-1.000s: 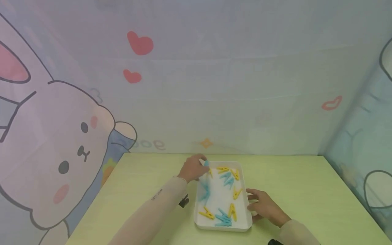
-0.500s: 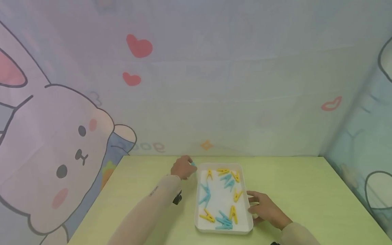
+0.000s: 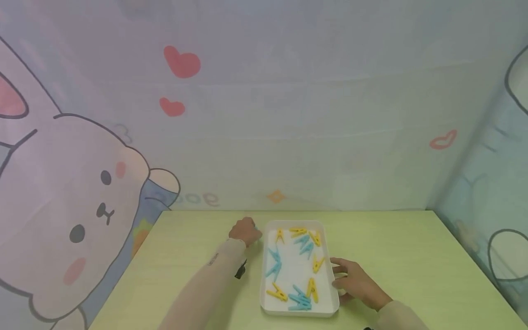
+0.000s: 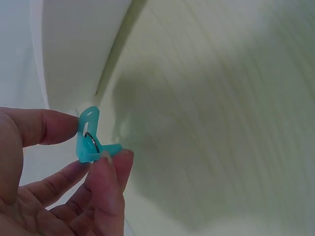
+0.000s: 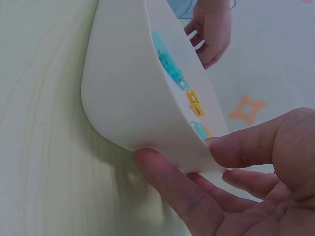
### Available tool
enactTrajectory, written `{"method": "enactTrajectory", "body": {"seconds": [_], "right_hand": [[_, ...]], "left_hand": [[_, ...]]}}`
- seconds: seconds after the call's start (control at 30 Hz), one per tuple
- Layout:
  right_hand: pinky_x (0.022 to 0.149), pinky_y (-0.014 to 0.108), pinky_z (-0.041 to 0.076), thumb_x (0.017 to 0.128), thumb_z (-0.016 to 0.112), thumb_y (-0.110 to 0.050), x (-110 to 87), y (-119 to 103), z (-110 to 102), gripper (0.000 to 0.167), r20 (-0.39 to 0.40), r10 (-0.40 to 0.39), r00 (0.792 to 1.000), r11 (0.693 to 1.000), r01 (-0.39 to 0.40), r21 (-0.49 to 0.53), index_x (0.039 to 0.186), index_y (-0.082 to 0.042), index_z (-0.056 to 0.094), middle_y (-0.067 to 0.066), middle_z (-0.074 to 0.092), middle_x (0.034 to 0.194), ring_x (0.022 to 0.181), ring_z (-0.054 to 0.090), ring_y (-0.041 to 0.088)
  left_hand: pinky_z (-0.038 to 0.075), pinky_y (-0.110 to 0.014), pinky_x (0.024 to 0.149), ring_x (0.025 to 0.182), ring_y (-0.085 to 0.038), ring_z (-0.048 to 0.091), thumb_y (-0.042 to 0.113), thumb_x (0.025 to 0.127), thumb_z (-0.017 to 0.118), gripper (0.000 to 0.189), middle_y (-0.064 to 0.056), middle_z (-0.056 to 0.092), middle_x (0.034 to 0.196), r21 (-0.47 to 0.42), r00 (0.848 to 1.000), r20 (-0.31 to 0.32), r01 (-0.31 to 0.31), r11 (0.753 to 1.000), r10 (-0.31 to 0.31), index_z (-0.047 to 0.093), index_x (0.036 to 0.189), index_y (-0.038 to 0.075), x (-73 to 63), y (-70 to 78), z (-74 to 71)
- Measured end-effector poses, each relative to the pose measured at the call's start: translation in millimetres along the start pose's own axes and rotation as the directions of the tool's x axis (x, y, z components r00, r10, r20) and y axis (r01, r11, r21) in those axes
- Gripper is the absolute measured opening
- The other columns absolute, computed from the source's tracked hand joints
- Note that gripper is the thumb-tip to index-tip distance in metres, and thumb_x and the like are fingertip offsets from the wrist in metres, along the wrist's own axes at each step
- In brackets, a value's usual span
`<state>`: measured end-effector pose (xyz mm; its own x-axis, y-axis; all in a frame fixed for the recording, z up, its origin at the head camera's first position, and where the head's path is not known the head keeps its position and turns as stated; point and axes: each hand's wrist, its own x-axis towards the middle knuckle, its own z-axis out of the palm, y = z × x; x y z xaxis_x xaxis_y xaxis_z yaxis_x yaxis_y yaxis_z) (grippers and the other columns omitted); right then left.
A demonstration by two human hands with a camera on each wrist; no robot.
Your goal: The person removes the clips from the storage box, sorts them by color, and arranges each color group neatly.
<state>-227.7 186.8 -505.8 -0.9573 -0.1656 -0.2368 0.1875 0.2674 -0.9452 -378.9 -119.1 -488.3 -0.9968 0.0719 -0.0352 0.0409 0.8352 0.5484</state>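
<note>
My left hand [image 3: 245, 232] is over the table just left of the tray's far left corner. Its thumb and fingers pinch a teal clothespin [image 4: 91, 137], whose metal spring shows in the left wrist view; in the head view the hand hides most of it. A shallow white tray [image 3: 264, 275] lies on the table, with yellow clothespins [image 3: 312, 289] and teal clothespins [image 3: 300, 300] scattered inside. At the tray's right side, my right hand [image 3: 358, 282] holds the wall, thumb at the rim and a fingertip low on the outside.
The pale green table [image 3: 412, 256] stretches to both sides of the tray. Behind it hangs a pastel backdrop [image 3: 313, 174] with hearts, and a large cartoon rabbit [image 3: 82, 197] is printed at the left.
My left hand has moved left with the teal clothespin, from over the tray's far left corner to beside the tray, then a little lower. My right hand stays at the tray's right side.
</note>
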Motion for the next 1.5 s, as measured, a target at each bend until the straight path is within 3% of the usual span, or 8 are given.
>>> {"method": "enactTrajectory", "body": {"seconds": [0.13,0.53,1.07,1.17,1.27,1.33,1.43,1.5], "right_hand": [[0.064,0.047,0.058,0.085,0.062,0.009,-0.3,0.5,-0.4,0.069,0.011,-0.008,1.0,1.0,0.008,0.01,0.147,0.009,0.033,0.033,0.049,0.13,0.095,0.065,0.032],[0.063,0.047,0.058,0.086,0.061,0.008,1.0,6.5,-3.1,0.068,0.03,-0.021,0.999,1.0,0.021,0.017,0.148,0.007,0.033,0.033,0.048,0.132,0.089,0.067,0.03],[0.063,0.046,0.058,0.084,0.061,0.009,-0.4,3.1,-0.3,0.069,-0.005,-0.005,1.0,1.0,0.005,-0.003,0.147,0.008,0.034,0.033,0.049,0.13,0.098,0.065,0.035],[0.063,0.046,0.058,0.084,0.062,0.01,0.0,3.2,0.4,0.068,-0.024,0.005,1.0,1.0,-0.005,-0.012,0.147,0.007,0.036,0.032,0.05,0.13,0.096,0.065,0.034],[0.062,0.046,0.058,0.084,0.062,0.01,-0.2,2.1,0.9,0.068,-0.035,0.01,0.999,1.0,-0.01,-0.014,0.147,0.006,0.037,0.031,0.051,0.13,0.096,0.065,0.033],[0.062,0.046,0.058,0.084,0.061,0.011,-0.3,1.2,1.3,0.067,-0.038,0.01,0.999,1.0,-0.01,-0.012,0.147,0.006,0.037,0.03,0.051,0.13,0.095,0.065,0.033],[0.062,0.046,0.058,0.085,0.06,0.01,-1.0,0.1,1.8,0.067,-0.026,0.003,1.0,1.0,-0.003,-0.008,0.147,0.007,0.036,0.031,0.05,0.131,0.096,0.065,0.034],[0.063,0.047,0.058,0.085,0.06,0.01,-1.0,0.0,2.3,0.067,-0.017,-0.002,1.0,1.0,0.001,-0.007,0.147,0.007,0.035,0.031,0.05,0.131,0.096,0.065,0.034]], "left_hand": [[0.017,-0.026,0.04,0.042,-0.009,0.016,0.005,0.071,0.054,0.031,0.007,0.022,0.047,0.034,1.0,-0.009,-0.001,0.999,0.001,0.029,0.056,0.018,1.3,-1.1,3.9],[0.019,-0.026,0.04,0.043,-0.009,0.018,0.01,0.074,0.057,0.03,0.007,0.023,0.048,0.114,1.0,-0.013,0.024,0.993,-0.023,0.033,0.057,0.016,15.0,-10.3,19.6],[0.025,-0.029,0.041,0.043,-0.01,0.023,0.018,0.075,0.06,0.024,0.006,0.03,0.048,0.139,0.999,-0.031,0.04,0.989,-0.036,0.042,0.059,0.014,11.2,-8.0,13.0],[0.032,-0.031,0.045,0.048,-0.014,0.034,0.019,0.074,0.059,0.013,0.0,0.051,0.062,0.126,0.998,-0.061,0.027,0.992,-0.019,0.06,0.078,0.006,4.7,0.9,3.4],[0.046,-0.04,0.056,0.068,-0.025,0.055,0.023,0.077,0.059,0.045,-0.012,0.065,0.099,0.101,0.994,-0.112,0.01,0.995,0.001,0.063,0.117,0.004,-2.8,12.9,-5.5],[0.05,-0.049,0.068,0.091,-0.033,0.059,0.026,0.08,0.061,0.062,-0.017,0.058,0.124,0.08,0.987,-0.156,-0.01,0.997,0.022,0.053,0.138,0.007,-6.7,20.3,-8.4],[0.047,-0.057,0.08,0.113,-0.039,0.052,0.029,0.082,0.064,0.072,-0.018,0.048,0.136,0.068,0.972,-0.225,-0.057,0.996,0.071,0.041,0.148,0.011,-12.0,28.7,-7.4],[0.045,-0.059,0.08,0.117,-0.039,0.049,0.03,0.082,0.066,0.076,-0.018,0.044,0.139,0.085,0.958,-0.259,-0.106,0.991,0.125,0.037,0.15,0.013,-17.9,33.6,-5.3]]}}
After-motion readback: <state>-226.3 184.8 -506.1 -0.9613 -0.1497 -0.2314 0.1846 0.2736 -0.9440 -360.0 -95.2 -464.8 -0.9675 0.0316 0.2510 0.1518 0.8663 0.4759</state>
